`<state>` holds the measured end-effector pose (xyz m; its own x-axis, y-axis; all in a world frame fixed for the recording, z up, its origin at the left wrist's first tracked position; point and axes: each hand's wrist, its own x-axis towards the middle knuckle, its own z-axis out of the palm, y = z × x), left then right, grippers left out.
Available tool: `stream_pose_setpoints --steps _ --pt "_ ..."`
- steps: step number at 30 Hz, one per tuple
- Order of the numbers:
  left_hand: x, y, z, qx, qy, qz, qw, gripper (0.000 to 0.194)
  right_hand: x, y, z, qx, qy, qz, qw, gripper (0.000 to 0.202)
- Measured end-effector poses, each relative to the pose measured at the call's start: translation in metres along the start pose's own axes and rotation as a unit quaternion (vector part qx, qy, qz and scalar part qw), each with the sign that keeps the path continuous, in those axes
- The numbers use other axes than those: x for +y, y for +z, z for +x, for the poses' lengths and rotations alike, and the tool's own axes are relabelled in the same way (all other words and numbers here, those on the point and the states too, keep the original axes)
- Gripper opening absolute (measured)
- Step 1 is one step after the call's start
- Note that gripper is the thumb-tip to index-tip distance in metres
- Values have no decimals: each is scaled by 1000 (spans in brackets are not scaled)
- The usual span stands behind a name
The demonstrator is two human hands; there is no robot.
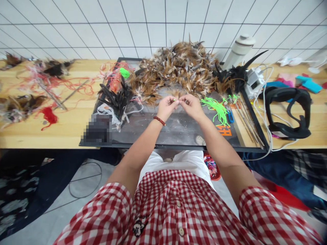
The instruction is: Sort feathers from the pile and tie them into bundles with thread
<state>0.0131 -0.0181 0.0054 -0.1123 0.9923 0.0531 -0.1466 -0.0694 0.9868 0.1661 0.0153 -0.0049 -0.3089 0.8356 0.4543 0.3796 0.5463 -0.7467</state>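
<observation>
Over the middle of the dark board (143, 127), my left hand (167, 106) and my right hand (191, 107) meet fingertip to fingertip, both closed in a pinch. A small tuft of brown feathers (176, 92) shows just beyond the fingertips, and a bit of bright green cord (174, 100) peeks out at my left fingers. The fingers mostly cover what is between them. A large heap of brown feathers (178, 66) lies behind my hands. To the right of my right hand is a bunch of neon green cords (216, 108).
Black feathers (119, 98) and white ribbon (108, 112) lie left on the board. Thin rods (246, 119), a white charger (254, 81), a bottle (238, 51) and a black head strap (287, 112) are at right. Red threads (76, 83) spread across the left table. People sit on both sides.
</observation>
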Motion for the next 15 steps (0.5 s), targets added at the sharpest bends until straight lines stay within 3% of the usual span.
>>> stream_pose_setpoints --steps 6,11,15 --pt "3 1 0 20 -57 -11 998 22 -2 -2 0 11 -38 -12 999 32" --pt "7 -3 1 36 -121 -69 990 20 5 -1 1 6 -51 5 999 31" --pt "5 -6 3 43 -115 -83 989 26 7 -1 2 30 -27 13 999 31"
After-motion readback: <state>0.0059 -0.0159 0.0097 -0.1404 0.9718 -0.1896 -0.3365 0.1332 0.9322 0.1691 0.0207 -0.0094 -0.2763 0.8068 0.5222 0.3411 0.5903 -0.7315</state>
